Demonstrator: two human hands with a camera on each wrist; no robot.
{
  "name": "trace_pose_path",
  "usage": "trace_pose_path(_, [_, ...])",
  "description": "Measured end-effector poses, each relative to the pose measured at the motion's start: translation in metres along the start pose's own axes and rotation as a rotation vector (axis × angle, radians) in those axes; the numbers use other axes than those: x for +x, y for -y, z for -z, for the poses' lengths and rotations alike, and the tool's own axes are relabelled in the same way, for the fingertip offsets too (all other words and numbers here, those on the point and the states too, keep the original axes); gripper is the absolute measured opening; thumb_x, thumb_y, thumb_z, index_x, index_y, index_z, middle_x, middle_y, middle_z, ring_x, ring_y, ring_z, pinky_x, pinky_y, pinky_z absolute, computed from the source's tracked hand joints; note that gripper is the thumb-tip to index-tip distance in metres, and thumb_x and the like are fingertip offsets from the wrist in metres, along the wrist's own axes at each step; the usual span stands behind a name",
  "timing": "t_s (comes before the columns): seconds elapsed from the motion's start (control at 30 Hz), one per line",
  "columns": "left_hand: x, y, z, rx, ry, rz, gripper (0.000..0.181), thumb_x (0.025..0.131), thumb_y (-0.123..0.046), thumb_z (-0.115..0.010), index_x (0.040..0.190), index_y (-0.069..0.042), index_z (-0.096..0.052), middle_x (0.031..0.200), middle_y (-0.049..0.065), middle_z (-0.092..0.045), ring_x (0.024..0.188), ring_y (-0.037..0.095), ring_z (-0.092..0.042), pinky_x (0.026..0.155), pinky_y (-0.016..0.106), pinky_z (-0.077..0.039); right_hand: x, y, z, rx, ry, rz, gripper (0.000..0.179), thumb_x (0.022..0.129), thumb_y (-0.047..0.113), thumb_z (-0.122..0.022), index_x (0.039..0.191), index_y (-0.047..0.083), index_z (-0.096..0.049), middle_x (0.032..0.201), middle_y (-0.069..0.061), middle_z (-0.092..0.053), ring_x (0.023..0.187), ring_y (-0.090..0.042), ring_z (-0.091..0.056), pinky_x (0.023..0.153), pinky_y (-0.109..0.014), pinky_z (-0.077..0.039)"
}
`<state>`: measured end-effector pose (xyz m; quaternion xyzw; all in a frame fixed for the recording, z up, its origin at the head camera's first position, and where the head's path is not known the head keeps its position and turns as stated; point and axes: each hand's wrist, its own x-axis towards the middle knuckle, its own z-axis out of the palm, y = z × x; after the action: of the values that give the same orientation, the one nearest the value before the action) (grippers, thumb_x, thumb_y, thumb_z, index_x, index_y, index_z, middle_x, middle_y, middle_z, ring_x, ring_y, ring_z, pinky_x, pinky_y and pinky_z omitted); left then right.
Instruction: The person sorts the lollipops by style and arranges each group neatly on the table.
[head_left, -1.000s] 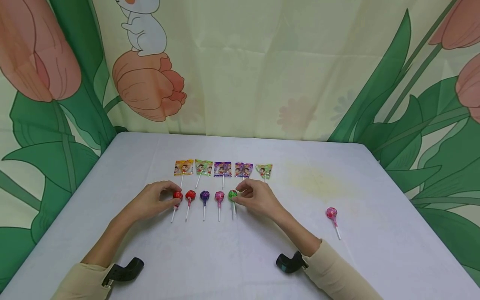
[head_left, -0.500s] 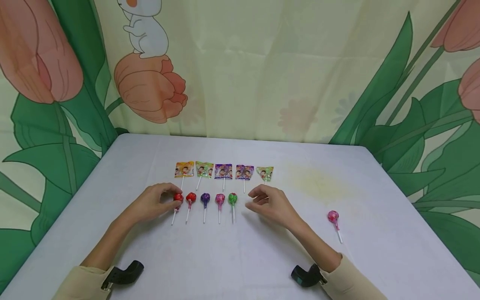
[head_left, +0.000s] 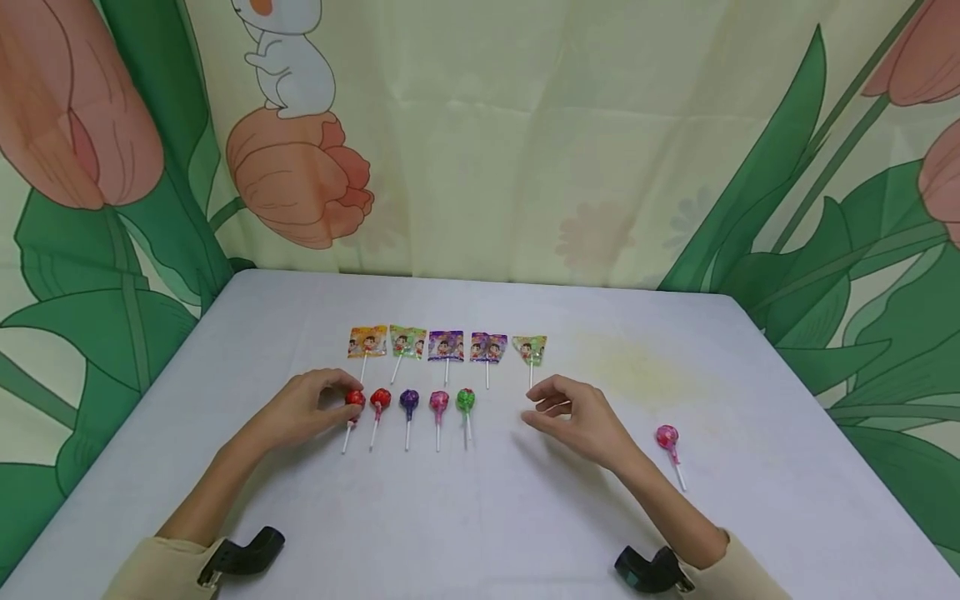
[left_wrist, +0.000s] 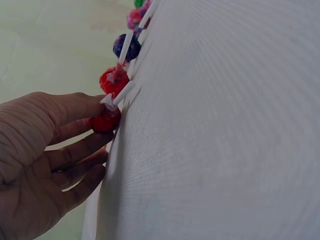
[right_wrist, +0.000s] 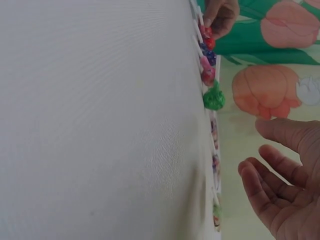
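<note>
In the head view, my left hand (head_left: 311, 408) pinches a red lollipop (head_left: 356, 399) at the left end of the front row; the left wrist view shows thumb and fingertips on its wrapped red head (left_wrist: 106, 121). Rightward along that row lie another red lollipop (head_left: 381, 398), a purple lollipop (head_left: 409, 400), a pink lollipop (head_left: 438, 401) and a green lollipop (head_left: 466, 400), sticks toward me. My right hand (head_left: 581, 418) hovers to the right of the green one, fingers loosely bent, holding nothing. In the right wrist view its thumb and fingers (right_wrist: 280, 131) are spread apart.
Behind them runs a row of flat-packaged lollipops: an orange packet (head_left: 367, 342), a green packet (head_left: 408, 342), purple packets (head_left: 446, 345) and another green packet (head_left: 530, 348). A lone pink lollipop (head_left: 667, 437) lies far right on the white table (head_left: 450, 525). A printed curtain (head_left: 487, 150) hangs behind.
My right hand has let go of the green lollipop and moved right, away from the row. My left hand keeps its pinch on the red lollipop at the left end.
</note>
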<state>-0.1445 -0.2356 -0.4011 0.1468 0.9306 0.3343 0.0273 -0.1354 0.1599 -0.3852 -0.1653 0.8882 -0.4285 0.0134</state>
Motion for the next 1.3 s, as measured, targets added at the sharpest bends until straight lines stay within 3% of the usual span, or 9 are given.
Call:
trace_pose_path(0.33, [-0.001, 0.0, 0.0, -0.003, -0.001, -0.007, 0.025, 0.092, -0.016, -0.077, 0.114, -0.006, -0.071, 0.109, 0.005, -0.07, 0.11, 0.029, -0.063, 0.101, 0.054, -0.052, -0.01, -0.009, 0.014, -0.019, -0.02, -0.021, 0.029, 0.088, 0.021, -0.081, 0.11, 0.004, -0.071, 0.105, -0.009, -0.073, 0.093, -0.017, -0.071, 0.085, -0.03, -0.059])
trace_pose_path(0.53, [-0.001, -0.002, -0.001, 0.003, 0.008, 0.013, 0.027, 0.092, -0.016, -0.077, 0.116, -0.006, -0.071, 0.111, 0.006, -0.07, 0.111, 0.03, -0.062, 0.102, 0.054, -0.051, -0.017, -0.011, 0.021, -0.032, -0.03, -0.046, 0.03, 0.089, 0.022, -0.081, 0.11, 0.004, -0.071, 0.105, -0.008, -0.073, 0.094, -0.018, -0.07, 0.086, -0.033, -0.059])
trace_pose_path(0.77, [0.0, -0.004, -0.002, 0.008, 0.012, 0.033, 0.028, 0.092, -0.015, -0.077, 0.117, -0.005, -0.07, 0.111, 0.007, -0.07, 0.112, 0.031, -0.062, 0.102, 0.054, -0.052, -0.022, -0.017, 0.025, -0.029, -0.037, -0.053, 0.032, 0.088, 0.022, -0.082, 0.111, 0.003, -0.07, 0.106, -0.008, -0.073, 0.094, -0.017, -0.07, 0.084, -0.025, -0.058])
trace_pose_path(1.0, [0.001, -0.004, -0.002, -0.002, 0.019, 0.039, 0.027, 0.092, -0.016, -0.077, 0.116, -0.005, -0.07, 0.11, 0.006, -0.069, 0.111, 0.03, -0.061, 0.102, 0.054, -0.051, -0.028, -0.025, 0.032, -0.037, -0.067, -0.05, 0.03, 0.087, 0.019, -0.083, 0.11, 0.003, -0.071, 0.105, -0.009, -0.073, 0.093, -0.018, -0.071, 0.084, -0.027, -0.059])
trace_pose_path(1.3, [0.001, -0.005, 0.0, 0.004, 0.015, 0.019, 0.027, 0.092, -0.016, -0.077, 0.115, -0.005, -0.071, 0.11, 0.006, -0.07, 0.11, 0.03, -0.062, 0.102, 0.054, -0.052, -0.039, -0.031, 0.047, -0.074, -0.1, -0.09, 0.032, 0.089, 0.025, -0.082, 0.111, 0.005, -0.07, 0.107, -0.008, -0.073, 0.095, -0.018, -0.071, 0.084, -0.028, -0.058])
